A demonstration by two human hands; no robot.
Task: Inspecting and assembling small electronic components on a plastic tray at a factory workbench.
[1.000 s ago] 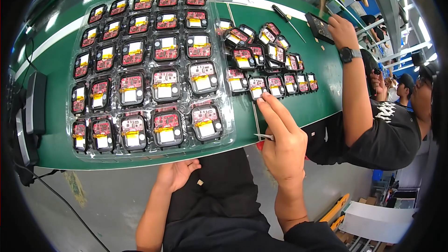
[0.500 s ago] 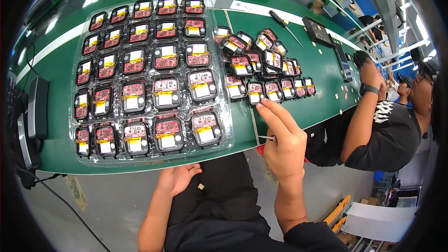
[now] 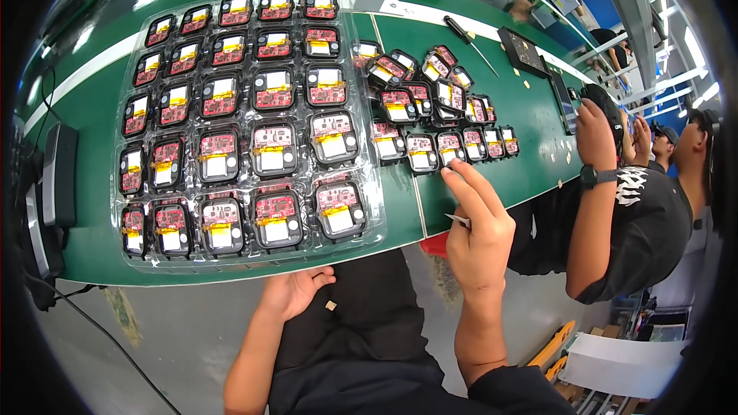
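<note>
My right hand [image 3: 480,238] reaches over the table's front edge. Its index and middle fingers stretch to the lower edge of a small black device housing [image 3: 450,149] with a red circuit board; whether they touch it I cannot tell. Tucked in that hand is a thin pointed metal tool [image 3: 457,220], its tip sticking out to the left. Similar housings stand beside it in a short row, including one [image 3: 422,154] to its left. Below the table edge, my left hand [image 3: 296,292] rests near my lap, fingers loosely bent and apart, holding nothing.
A clear plastic tray [image 3: 374,192] full of housings covers the table's left part. Behind the row lies a loose pile of housings [image 3: 415,96]. A screwdriver [image 3: 461,31] and a black box [image 3: 523,52] lie farther back. A co-worker [image 3: 646,223] sits at right.
My right hand has shifted slightly right, from one housing in the row to the one beside it. The co-worker's forearm has moved. My left hand stays nearly still.
</note>
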